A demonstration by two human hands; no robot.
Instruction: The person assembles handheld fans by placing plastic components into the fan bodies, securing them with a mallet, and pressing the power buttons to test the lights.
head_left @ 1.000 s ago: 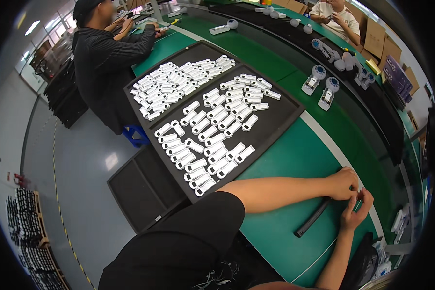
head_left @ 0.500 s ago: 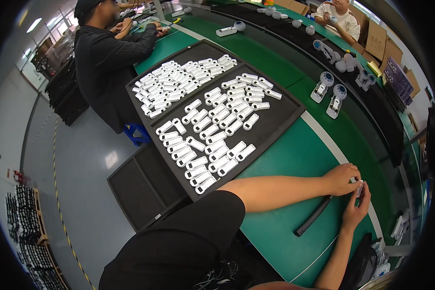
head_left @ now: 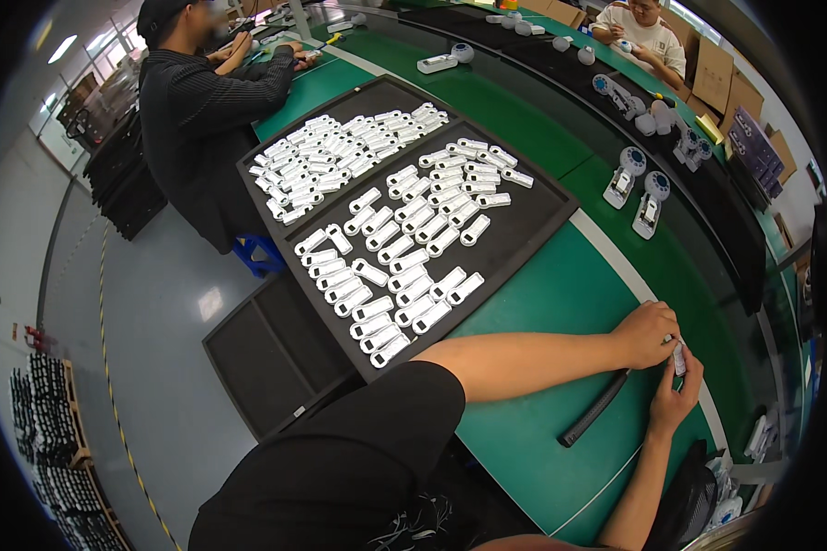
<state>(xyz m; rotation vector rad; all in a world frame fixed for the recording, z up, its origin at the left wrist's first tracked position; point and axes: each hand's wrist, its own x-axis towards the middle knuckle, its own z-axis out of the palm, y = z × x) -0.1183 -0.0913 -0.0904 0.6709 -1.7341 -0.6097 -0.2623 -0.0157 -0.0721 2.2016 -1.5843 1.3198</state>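
Observation:
Over the right part of the green table (head_left: 524, 312), my two hands meet at a small white part (head_left: 679, 359). My right hand (head_left: 676, 397) grips it between thumb and fingers. Against its upper end, my left hand (head_left: 646, 335) is closed with fingertips pinched; what exactly lies in that pinch is hidden. A black ribbed handle (head_left: 594, 410) slants on the table below my left wrist, its thin end passing toward that hand. To the left, a large black tray (head_left: 515, 241) carries many white, elongated housings (head_left: 446, 241) with dark square windows.
Beyond the table's pale edge runs a green conveyor (head_left: 570, 170) bearing white devices with round blue-ringed heads (head_left: 652, 204). A co-worker in dark clothes (head_left: 202, 110) sits far left, another in a light shirt (head_left: 648, 41) across the line. A black mesh bag (head_left: 694, 496) is near my right forearm.
The devices on the conveyor have shifted toward the lower right. My left hand has drawn slightly up and left, exposing more of the white part. The co-worker across has raised a hand.

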